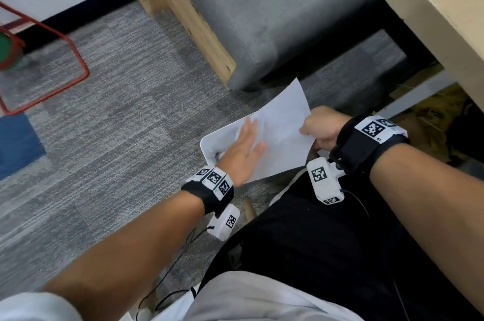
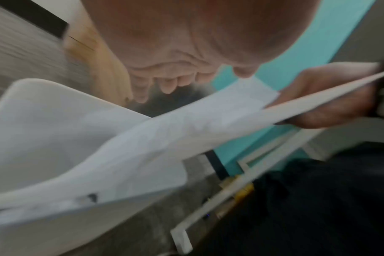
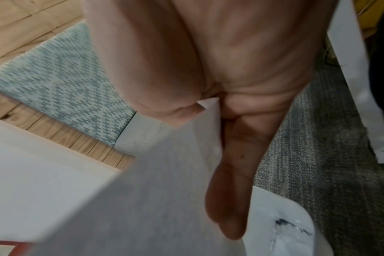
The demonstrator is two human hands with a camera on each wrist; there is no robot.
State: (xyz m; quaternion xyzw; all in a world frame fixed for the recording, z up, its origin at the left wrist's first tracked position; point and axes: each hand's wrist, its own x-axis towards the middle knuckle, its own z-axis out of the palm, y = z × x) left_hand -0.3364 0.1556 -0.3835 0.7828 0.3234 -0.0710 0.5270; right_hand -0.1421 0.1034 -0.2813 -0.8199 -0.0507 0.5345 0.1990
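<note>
A white sheet of paper (image 1: pixel 281 127) lies tilted over a white board with rounded corners (image 1: pixel 209 141), above my lap. My left hand (image 1: pixel 245 149) is spread flat with straight fingers on the paper's left part. In the left wrist view the fingers (image 2: pixel 167 84) hang straight just above the paper (image 2: pixel 143 147) and the board (image 2: pixel 44 121). My right hand (image 1: pixel 320 129) pinches the paper's right edge. The right wrist view shows thumb and fingers (image 3: pixel 230 173) closed on the paper (image 3: pixel 153 190), with the board's dark-smudged corner (image 3: pixel 285 225) beneath.
A grey upholstered seat with a wooden frame (image 1: pixel 262 19) stands ahead, and a beige table (image 1: pixel 445 19) on the right. A red wire frame (image 1: pixel 76 59) sits on the grey carpet (image 1: pixel 131 111) at left. My black trousers (image 1: pixel 327 242) fill the lower right.
</note>
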